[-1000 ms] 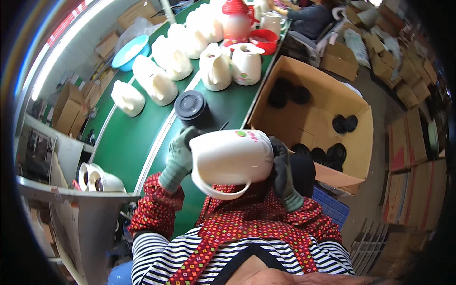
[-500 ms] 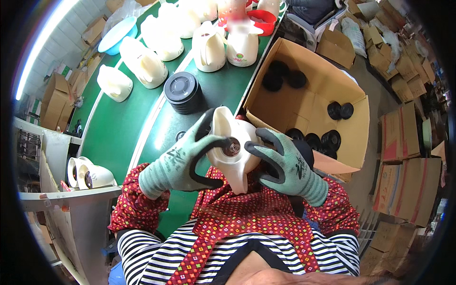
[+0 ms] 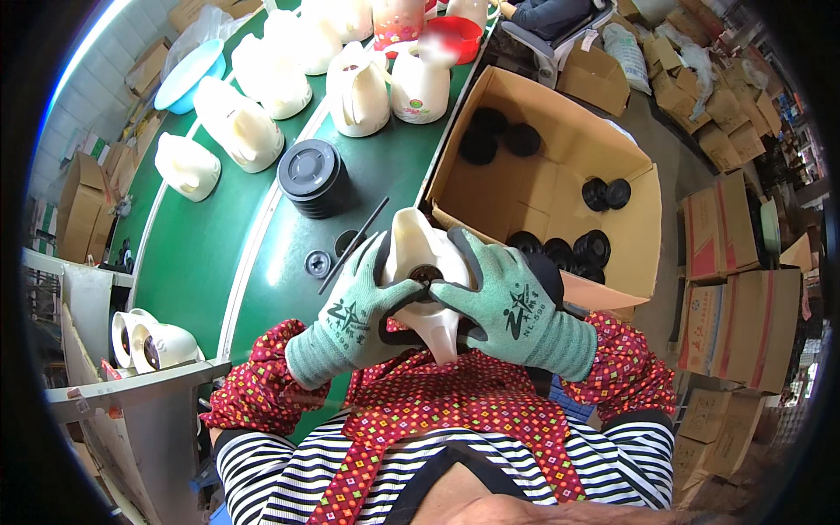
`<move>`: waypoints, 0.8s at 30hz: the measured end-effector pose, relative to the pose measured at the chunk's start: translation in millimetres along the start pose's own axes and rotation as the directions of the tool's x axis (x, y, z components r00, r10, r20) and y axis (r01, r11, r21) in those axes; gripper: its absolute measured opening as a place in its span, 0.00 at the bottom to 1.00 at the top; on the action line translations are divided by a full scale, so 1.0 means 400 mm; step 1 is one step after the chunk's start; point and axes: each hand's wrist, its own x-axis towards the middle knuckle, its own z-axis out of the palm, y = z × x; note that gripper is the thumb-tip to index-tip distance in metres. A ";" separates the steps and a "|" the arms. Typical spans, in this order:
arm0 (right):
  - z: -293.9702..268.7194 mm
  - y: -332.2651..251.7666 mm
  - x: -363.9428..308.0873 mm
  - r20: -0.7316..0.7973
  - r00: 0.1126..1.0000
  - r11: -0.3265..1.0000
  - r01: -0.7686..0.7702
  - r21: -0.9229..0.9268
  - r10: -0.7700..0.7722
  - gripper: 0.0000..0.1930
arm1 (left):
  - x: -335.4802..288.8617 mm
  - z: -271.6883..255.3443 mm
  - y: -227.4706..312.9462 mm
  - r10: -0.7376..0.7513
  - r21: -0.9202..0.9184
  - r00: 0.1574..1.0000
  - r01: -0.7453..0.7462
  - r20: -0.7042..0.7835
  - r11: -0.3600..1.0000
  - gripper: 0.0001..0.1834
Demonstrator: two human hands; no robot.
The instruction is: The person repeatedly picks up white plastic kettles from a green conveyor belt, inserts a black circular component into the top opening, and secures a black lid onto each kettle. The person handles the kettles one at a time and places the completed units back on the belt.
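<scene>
In front of my chest is a white plastic thermos jug, its spout turned away from me and its handle toward me. My left hand, in a green glove with dark fingertips, is wrapped round the jug's left side. From the other side my right hand, gloved the same way, grips it. Both thumbs meet at the dark round opening in the jug's middle; whether they press on a small part there is hidden. Beside my left hand, a thin dark rod and a small black ring are on the green table.
A stack of black round lids stands on the green table. Several white jugs line its far part, near a red basin and a blue basin. At the right, an open carton contains several black lids.
My right hand has come inward and its thumb now joins the left thumb over the jug's opening. My left hand has shifted nearer me, and the rod and ring beside it now show.
</scene>
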 end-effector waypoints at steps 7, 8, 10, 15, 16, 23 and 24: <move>0.135 0.240 -0.035 -0.181 0.874 0.537 -0.103 0.838 0.450 0.29 | -0.038 0.080 0.012 0.174 0.233 0.965 -0.127 -0.195 0.964 0.32; 0.154 0.263 -0.021 0.085 0.886 0.156 -0.173 0.973 0.455 0.29 | -0.036 0.104 0.029 0.214 0.223 0.955 -0.167 -0.203 0.960 0.28; 0.179 0.290 -0.012 0.319 0.808 -0.211 -0.245 0.946 0.495 0.27 | -0.026 0.137 0.077 0.269 0.212 0.944 -0.228 -0.190 0.950 0.28; 0.259 0.387 -0.108 -0.172 0.662 0.362 -0.160 0.918 0.730 0.11 | -0.131 0.156 -0.073 0.170 -0.196 0.982 -0.152 0.081 0.969 0.39; 0.281 0.389 -0.132 -0.203 0.659 0.332 -0.076 0.940 0.725 0.10 | -0.147 0.154 -0.130 0.039 -0.126 0.999 -0.041 -0.020 0.991 0.42; 0.282 0.257 -0.156 -0.350 0.732 0.432 0.084 0.898 0.584 0.09 | -0.199 0.161 -0.421 -0.659 0.446 0.752 0.579 0.032 0.682 0.52; 0.268 0.241 -0.161 -0.381 0.758 0.454 0.126 0.882 0.530 0.09 | -0.216 0.186 -0.465 -0.633 0.418 0.774 0.565 0.030 0.711 0.53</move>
